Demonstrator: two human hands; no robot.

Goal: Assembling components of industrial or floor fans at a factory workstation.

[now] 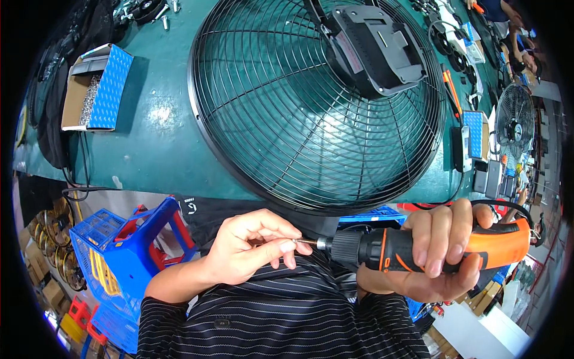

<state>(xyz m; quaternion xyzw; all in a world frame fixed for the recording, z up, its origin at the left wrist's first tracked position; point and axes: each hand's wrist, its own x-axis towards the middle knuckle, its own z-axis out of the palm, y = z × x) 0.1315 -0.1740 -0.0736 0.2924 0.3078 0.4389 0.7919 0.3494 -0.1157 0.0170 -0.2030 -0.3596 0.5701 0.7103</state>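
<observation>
A big green table (pixel 161 170) is shiny, with a black cord (pixel 85 161) hanging by its left edge. Down on the left is a blue plastic basket (pixel 89 226), and round gold rings (pixel 51 254) sit further left. Far on the right, another black fan (pixel 501 134) stands near a little blue box (pixel 473 133). Past that fan, near the top, you can see a person's arm (pixel 512 35)

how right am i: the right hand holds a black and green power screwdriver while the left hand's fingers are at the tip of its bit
The colour is wrong: the head view shows a black and orange power screwdriver, not a black and green one. The right hand does hold it, and the left hand has its fingers at the tip of the bit.
</observation>
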